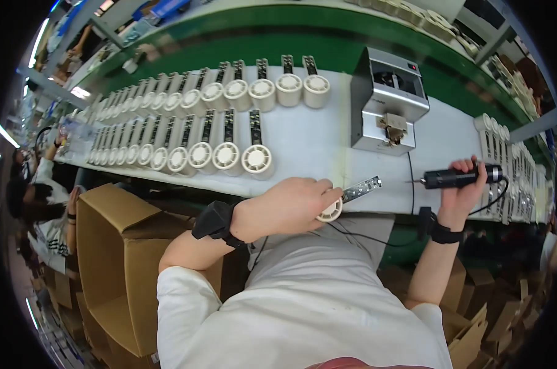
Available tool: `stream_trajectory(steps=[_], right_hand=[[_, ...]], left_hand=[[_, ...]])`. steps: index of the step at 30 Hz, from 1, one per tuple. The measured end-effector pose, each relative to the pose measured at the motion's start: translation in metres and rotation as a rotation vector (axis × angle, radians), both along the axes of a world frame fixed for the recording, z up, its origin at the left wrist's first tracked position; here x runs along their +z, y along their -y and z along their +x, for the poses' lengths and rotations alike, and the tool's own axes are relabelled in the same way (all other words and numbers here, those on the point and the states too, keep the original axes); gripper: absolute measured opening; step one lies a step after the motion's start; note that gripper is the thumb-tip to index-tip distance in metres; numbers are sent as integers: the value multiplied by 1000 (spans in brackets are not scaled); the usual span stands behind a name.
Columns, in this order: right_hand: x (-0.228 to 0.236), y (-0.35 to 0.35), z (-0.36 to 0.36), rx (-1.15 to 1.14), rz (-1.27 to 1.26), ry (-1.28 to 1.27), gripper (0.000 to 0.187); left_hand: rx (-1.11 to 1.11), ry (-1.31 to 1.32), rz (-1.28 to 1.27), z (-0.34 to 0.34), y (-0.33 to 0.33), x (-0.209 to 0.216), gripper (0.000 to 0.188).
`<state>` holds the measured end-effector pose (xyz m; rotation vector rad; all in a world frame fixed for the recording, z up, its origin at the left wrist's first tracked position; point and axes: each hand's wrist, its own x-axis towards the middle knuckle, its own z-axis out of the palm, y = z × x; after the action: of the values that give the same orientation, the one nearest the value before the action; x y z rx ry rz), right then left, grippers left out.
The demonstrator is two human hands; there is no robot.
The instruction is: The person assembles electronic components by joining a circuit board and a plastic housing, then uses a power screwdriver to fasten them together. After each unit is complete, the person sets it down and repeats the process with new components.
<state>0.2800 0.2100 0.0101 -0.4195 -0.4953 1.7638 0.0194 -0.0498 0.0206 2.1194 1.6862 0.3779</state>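
Note:
My left hand point(291, 206) is closed around a white, round-headed housing point(331, 213) at the table's near edge. A strip of dark circuit board point(363, 188) sticks out from it toward the right. My right hand point(464, 194) grips a black electric screwdriver point(441, 179), held level with its thin bit pointing left at the board. A gap remains between the bit and the board. The screwdriver's cord hangs from its right end. Behind the hands stands a silver-grey box-shaped machine point(389, 98) that looks like a screw feeder.
Two rows of similar white housings point(257, 161) with exposed boards line the left of the white table point(312, 138). More housings point(506, 166) are stacked at right. An open cardboard box point(131, 246) stands at lower left. Flattened cartons point(475, 307) lie at lower right. Other people work at far left.

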Motion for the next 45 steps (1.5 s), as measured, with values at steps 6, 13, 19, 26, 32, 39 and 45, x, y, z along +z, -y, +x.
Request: stream_trajectory(steps=[6, 13, 19, 26, 32, 39, 45], right_hand=[[-72, -27, 54, -47, -141, -51, 17], [-82, -15, 53, -31, -188, -72, 18], [-82, -9, 54, -52, -181, -82, 20], [-79, -4, 47, -11, -248, -136, 22], [-81, 2, 54, -35, -146, -110, 25], [-86, 4, 57, -33, -99, -153, 25], [-89, 2, 48, -15, -62, -100, 26]], left_hand=[[360, -59, 248, -23, 14, 7, 54], [501, -309, 363, -41, 5, -7, 49], [460, -438, 399, -40, -7, -11, 53], [475, -544, 174, -8, -38, 40, 59], [51, -191, 273, 95, -188, 91, 42], [-406, 1, 511, 244, -402, -18, 57], [-450, 167, 413, 292, -453, -55, 63]])
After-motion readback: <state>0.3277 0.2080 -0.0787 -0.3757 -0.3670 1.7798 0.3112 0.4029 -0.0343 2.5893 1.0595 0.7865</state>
